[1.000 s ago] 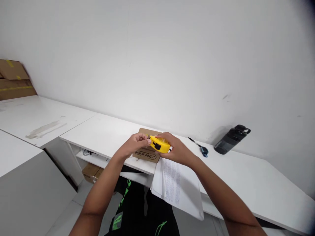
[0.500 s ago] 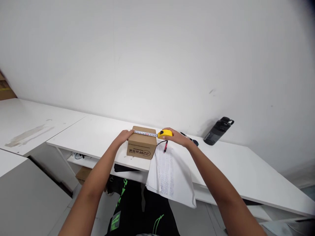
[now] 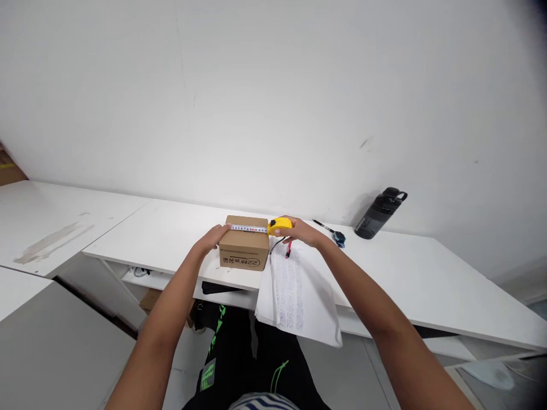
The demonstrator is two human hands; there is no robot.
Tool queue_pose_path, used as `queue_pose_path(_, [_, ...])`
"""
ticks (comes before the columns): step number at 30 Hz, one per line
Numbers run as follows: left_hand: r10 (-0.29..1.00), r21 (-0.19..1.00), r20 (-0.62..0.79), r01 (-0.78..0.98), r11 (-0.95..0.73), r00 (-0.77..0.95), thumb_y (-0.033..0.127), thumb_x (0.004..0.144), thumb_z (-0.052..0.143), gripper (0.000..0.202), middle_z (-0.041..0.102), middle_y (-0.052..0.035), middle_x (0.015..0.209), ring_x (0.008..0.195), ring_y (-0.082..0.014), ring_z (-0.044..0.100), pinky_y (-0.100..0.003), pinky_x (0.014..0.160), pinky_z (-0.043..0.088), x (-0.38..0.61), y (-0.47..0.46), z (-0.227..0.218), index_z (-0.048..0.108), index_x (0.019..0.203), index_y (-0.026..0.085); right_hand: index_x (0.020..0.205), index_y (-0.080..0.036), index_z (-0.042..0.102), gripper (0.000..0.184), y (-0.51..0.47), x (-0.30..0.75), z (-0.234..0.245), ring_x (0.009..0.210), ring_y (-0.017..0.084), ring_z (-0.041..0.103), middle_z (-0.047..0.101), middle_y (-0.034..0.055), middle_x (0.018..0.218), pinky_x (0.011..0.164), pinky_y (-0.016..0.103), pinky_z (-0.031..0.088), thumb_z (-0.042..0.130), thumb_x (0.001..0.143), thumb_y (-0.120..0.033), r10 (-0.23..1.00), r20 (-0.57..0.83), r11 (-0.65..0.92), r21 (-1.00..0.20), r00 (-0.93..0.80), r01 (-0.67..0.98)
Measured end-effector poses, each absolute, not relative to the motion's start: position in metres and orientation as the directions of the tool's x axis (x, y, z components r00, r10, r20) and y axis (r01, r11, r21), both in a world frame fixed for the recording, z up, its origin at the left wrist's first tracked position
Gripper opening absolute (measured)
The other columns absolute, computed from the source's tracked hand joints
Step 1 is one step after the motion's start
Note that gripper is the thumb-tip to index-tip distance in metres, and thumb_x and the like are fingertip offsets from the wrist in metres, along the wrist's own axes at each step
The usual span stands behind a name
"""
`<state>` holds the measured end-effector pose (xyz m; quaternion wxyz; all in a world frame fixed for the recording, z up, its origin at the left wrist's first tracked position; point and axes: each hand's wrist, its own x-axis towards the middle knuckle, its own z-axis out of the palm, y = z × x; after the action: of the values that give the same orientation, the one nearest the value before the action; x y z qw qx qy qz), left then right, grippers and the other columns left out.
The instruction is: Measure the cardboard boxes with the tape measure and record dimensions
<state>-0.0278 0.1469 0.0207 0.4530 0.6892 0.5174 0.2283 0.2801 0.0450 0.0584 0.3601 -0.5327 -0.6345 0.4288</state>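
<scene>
A small brown cardboard box [image 3: 244,242] with dark printing on its front stands on the white desk. Across its top runs the pulled-out blade of a yellow tape measure [image 3: 280,225]. My right hand [image 3: 301,231] is wrapped round the tape measure's case, at the box's right top edge. At the left end of the blade, my left hand [image 3: 215,237] is closed, fingers pinching the tape's end against the box's left side. Sheets of written paper [image 3: 290,290] lie right of the box and hang over the desk's front edge, with a red pen [image 3: 289,249] on them.
A dark water bottle [image 3: 379,213] stands against the wall at the right. Left of it lie a black pen [image 3: 323,225] and a small dark-blue object [image 3: 339,238]. Under the white desk [image 3: 384,273] is a shelf with a black item [image 3: 224,287].
The tape measure's case has come in against the box's right edge, and less blade shows. My right hand has shifted slightly left with it. The camera view has shifted a little.
</scene>
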Motion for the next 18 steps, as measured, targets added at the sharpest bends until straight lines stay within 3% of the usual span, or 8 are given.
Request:
queue_pose_path(6, [0.947,0.878,-0.111,0.477,-0.049,0.302,0.079,0.077,0.040,0.064,0.066,-0.0119,0.102,0.093,-0.0278,0.060,-0.034,0.071,0.043,-0.026,0.137,0.019,0.054,0.094,0.019,0.118,-0.024,0.059,0.057,0.034,0.272,0.055,0.079,0.016,0.061,0.063,0.0032,0.095,0.052,0.024,0.055,0.080,0.067,-0.037,0.991,0.034,0.082,-0.919,-0.131,0.385])
queue_pose_path(8, [0.979,0.883,-0.030,0.465,-0.069,0.202,0.077,0.079,0.043,0.063,0.065,-0.0145,0.108,0.104,-0.0309,0.059,-0.037,0.080,0.044,-0.024,0.131,0.017,0.053,0.097,0.018,0.115,-0.023,0.063,0.052,0.029,0.267,0.054,0.073,0.014,0.058,0.062,0.0025,0.091,0.048,0.021,0.051,0.079,0.067,-0.036,0.994,0.089,0.111,-0.900,-0.070,0.421])
queue_pose_path(11, [0.990,0.883,0.140,0.454,-0.121,-0.007,0.064,0.083,0.049,0.053,0.056,-0.0167,0.129,0.129,-0.0329,0.043,-0.042,0.101,0.038,-0.020,0.118,0.012,0.050,0.111,0.018,0.106,-0.023,0.069,0.045,0.019,0.256,0.058,0.070,0.014,0.057,0.065,0.0027,0.092,0.049,0.023,0.052,0.081,0.065,-0.035,0.984,0.178,0.158,-0.893,0.007,0.421])
queue_pose_path(15, [0.939,0.898,0.301,0.381,-0.220,-0.167,0.034,0.087,0.049,0.038,0.046,-0.0141,0.141,0.140,-0.0266,0.031,-0.042,0.116,0.026,-0.005,0.085,0.003,0.044,0.122,0.020,0.102,-0.021,0.071,0.045,0.003,0.237,0.062,0.076,0.016,0.061,0.068,0.0046,0.098,0.057,0.027,0.058,0.084,0.062,-0.037,0.952,0.238,0.206,-0.963,0.190,0.175])
queue_pose_path(18, [0.836,0.830,0.500,0.402,-0.388,-0.226,0.016,0.085,0.043,0.039,0.032,-0.0137,0.152,0.147,-0.0239,0.019,-0.044,0.121,0.016,0.013,0.050,-0.005,0.043,0.123,0.021,0.098,-0.019,0.071,0.041,-0.009,0.222,0.056,0.074,0.016,0.063,0.069,0.0068,0.097,0.058,0.027,0.059,0.084,0.065,-0.038,0.959,0.044,0.087,-0.986,0.282,-0.141])
